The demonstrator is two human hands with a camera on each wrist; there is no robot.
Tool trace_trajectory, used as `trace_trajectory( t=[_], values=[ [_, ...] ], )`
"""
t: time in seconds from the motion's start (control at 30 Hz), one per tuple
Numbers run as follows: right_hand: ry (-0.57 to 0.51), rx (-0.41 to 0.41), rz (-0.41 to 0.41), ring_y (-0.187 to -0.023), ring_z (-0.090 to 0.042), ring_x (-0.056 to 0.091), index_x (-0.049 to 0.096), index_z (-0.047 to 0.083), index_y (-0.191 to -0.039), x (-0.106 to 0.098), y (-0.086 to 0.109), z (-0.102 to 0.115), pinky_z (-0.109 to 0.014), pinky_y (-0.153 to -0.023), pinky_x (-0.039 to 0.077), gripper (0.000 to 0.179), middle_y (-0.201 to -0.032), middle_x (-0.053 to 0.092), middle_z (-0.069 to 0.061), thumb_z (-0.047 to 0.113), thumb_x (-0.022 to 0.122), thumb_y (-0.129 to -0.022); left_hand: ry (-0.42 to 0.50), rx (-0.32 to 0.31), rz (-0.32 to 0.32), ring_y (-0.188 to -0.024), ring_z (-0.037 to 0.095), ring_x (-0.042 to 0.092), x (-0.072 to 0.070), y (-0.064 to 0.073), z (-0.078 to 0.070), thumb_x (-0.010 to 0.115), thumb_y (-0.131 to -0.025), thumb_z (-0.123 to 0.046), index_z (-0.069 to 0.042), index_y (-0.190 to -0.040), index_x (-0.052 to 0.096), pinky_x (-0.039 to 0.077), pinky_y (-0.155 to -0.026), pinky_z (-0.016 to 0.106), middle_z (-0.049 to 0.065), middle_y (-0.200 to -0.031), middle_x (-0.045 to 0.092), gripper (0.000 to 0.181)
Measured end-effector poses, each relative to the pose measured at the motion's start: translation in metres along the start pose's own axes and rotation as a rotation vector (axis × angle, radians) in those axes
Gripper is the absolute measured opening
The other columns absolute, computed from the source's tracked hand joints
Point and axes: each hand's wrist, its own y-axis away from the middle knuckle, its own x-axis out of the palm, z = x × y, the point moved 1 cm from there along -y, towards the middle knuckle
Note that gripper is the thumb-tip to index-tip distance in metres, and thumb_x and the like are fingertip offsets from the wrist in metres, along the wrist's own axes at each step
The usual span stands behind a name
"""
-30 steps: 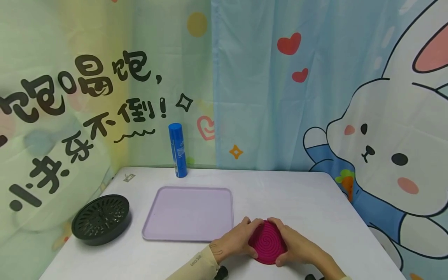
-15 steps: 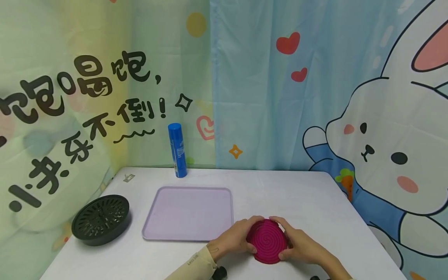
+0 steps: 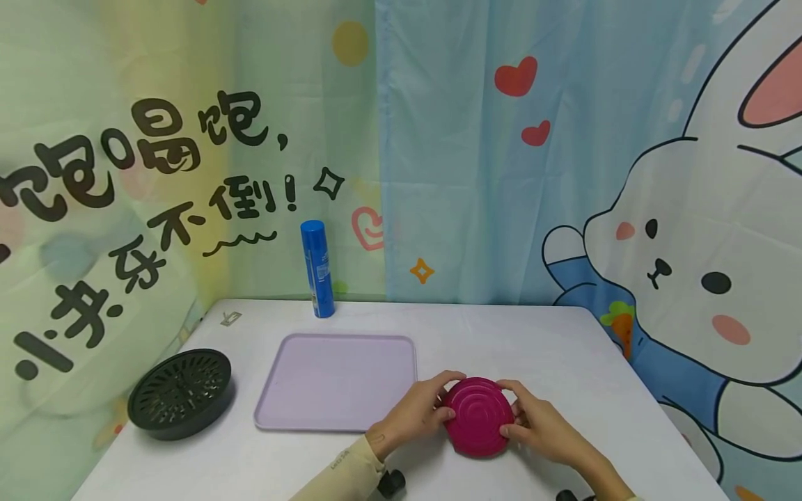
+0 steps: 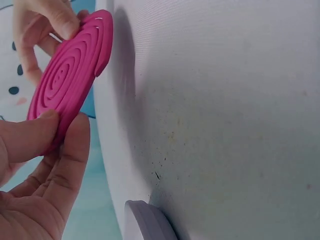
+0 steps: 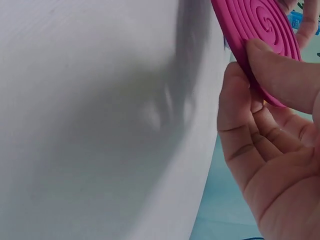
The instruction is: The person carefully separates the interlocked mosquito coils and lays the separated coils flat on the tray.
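Note:
A round magenta spiral coil, like a flat rubbery disc (image 3: pixel 479 421), is held up over the table by both hands. My left hand (image 3: pixel 415 409) pinches its left edge, thumb on the near face and fingers behind. At the opposite edge my right hand (image 3: pixel 544 426) pinches it the same way. Concentric ridges show on the disc (image 4: pixel 64 75) in the left wrist view, where one end of the coil stands slightly apart at the rim. In the right wrist view the disc (image 5: pixel 260 30) is cut off at the top, with the right thumb (image 5: pixel 280 70) across its edge.
A pale purple tray (image 3: pixel 338 383) lies left of the hands on the white table (image 3: pixel 501 341). Farther left is a round black slotted dish (image 3: pixel 182 393). A blue canister (image 3: pixel 318 270) stands at the back edge. Printed curtains hang behind the table.
Both hands have raised the magenta disc and shifted it slightly away from me. Their grip has gone from wrapping its sides to pinching its edges. The tray, dish and canister have stayed put.

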Motion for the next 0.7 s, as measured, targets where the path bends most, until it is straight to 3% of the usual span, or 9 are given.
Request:
trace_trajectory(
  t=[0.27, 0.47, 0.7],
  values=[
    [-0.079, 0.086, -0.127, -0.071, -0.01, 0.061, 0.057, -0.002, -0.126, -0.0005, -0.0013, 0.0024, -0.022, -0.064, 0.056, 0.044, -0.086, 0.065, -0.004, 0.013, 0.077, -0.089, 0.119, -0.052, -0.078, -0.075, 0.003, 0.063, -0.0017, -0.0017, 0.001, 0.071, -0.09, 0.003, -0.011, -0.132, 0.059, 0.053, -0.067, 0.016, 0.007, -0.09, 0.07, 0.046],
    [-0.08, 0.193, -0.26, -0.072, -0.011, 0.065, 0.067, 0.002, -0.108, 0.0006, -0.0032, 0.0045, -0.021, -0.064, 0.056, 0.025, -0.084, 0.068, -0.001, 0.012, 0.078, -0.088, 0.212, -0.095, -0.15, -0.071, 0.001, 0.059, -0.0018, -0.0031, 0.0025, 0.074, -0.088, 0.002, -0.006, -0.114, 0.062, 0.052, -0.062, 0.016, 0.003, -0.083, 0.067, 0.031],
    [-0.071, 0.164, -0.368, -0.07, -0.013, 0.07, 0.071, 0.003, -0.103, -0.0007, -0.0031, 0.0053, -0.02, -0.063, 0.057, 0.019, -0.083, 0.073, -0.001, 0.013, 0.078, -0.089, 0.249, -0.1, -0.228, -0.072, 0.003, 0.06, -0.0032, -0.0044, 0.0033, 0.072, -0.091, -0.001, -0.003, -0.098, 0.063, 0.051, -0.064, 0.016, 0.003, -0.082, 0.066, 0.011]
  ],
)
